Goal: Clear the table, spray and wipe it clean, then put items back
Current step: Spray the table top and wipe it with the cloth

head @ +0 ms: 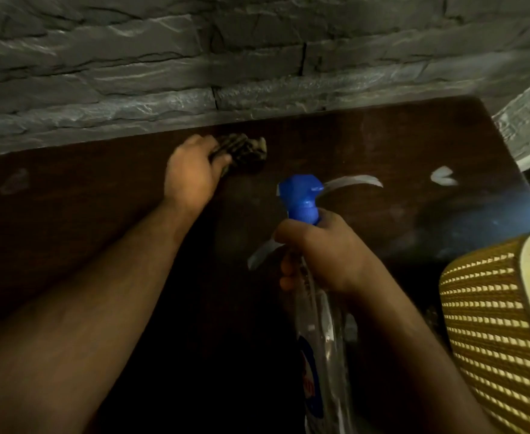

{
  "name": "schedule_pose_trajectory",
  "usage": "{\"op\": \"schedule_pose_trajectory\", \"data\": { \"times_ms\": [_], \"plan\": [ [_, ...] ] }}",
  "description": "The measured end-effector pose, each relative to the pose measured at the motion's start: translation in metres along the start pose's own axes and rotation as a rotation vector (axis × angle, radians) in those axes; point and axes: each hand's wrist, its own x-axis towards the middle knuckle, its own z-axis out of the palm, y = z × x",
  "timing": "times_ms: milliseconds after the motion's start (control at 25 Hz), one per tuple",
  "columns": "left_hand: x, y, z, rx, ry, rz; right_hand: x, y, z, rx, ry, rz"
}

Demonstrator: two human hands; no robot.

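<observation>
Head view: cloth (241, 151) under left hand (191, 175), spray bottle (307, 245) in right hand (323, 255).

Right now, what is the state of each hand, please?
Left hand: closed, gripping the cloth on the table.
Right hand: closed, holding the spray bottle.

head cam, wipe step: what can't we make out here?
- Spray bottle label: head view, dim, blurred, cut by the bottom edge.
- Bottle trigger: hidden by the right hand.
- Cloth pattern: blurred, part under the left hand.
- Table near side: too dark.
</observation>
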Motion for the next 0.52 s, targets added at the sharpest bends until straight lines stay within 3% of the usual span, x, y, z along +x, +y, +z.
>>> {"op": "schedule_pose_trajectory", "data": {
  "times_ms": [120, 320, 520],
  "plan": [
    [0.040, 0.027, 0.011, 0.013, 0.022, -0.128, -0.004, 0.001, 0.001, 0.002, 0.012, -0.029],
    [-0.024, 0.005, 0.000, -0.073, -0.077, 0.180, -0.005, 0.009, 0.004, 0.015, -0.018, 0.015],
    [0.034, 0.003, -0.001, 0.007, -0.017, -0.100, -0.008, 0.011, 0.007, 0.010, -0.011, 0.013]
  ]
}}
